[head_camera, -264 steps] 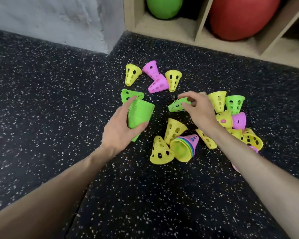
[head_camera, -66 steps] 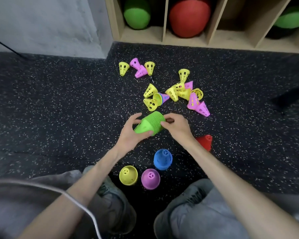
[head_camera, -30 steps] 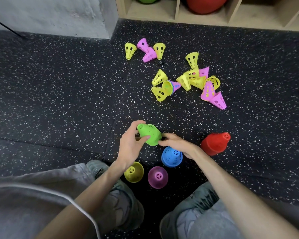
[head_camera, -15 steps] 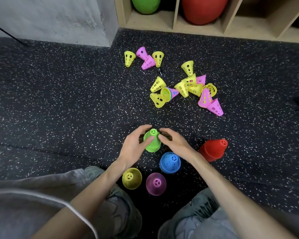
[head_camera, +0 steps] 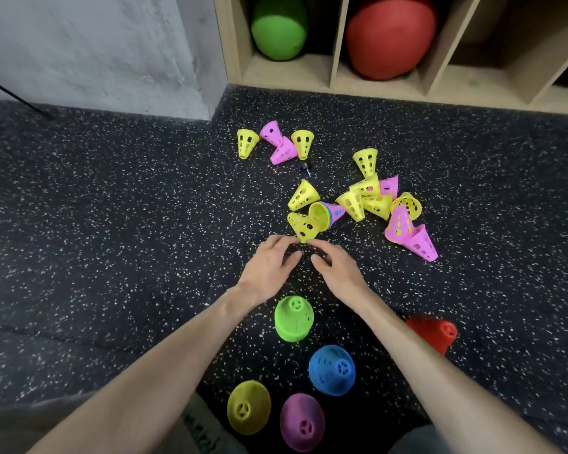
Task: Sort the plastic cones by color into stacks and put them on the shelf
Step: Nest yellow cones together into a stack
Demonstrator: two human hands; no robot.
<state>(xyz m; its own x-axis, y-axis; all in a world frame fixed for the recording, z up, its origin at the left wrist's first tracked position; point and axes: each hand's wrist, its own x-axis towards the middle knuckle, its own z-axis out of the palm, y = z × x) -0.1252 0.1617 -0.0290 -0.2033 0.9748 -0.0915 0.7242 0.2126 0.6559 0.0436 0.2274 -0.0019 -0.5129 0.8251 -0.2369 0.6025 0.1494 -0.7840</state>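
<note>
Both hands, left (head_camera: 269, 268) and right (head_camera: 336, 270), hovered loose and empty near a light, stiff, perforated yellow plastic cone (head_camera: 304, 226), probably best pinched at its rim.

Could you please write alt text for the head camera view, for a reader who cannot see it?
Two bare hands, left hand and right hand, reach empty over a speckled floor toward scattered yellow and pink cones. Nearer the person stand sorted stacks: green stack, blue stack, red stack, yellow stack, pink stack.
</note>
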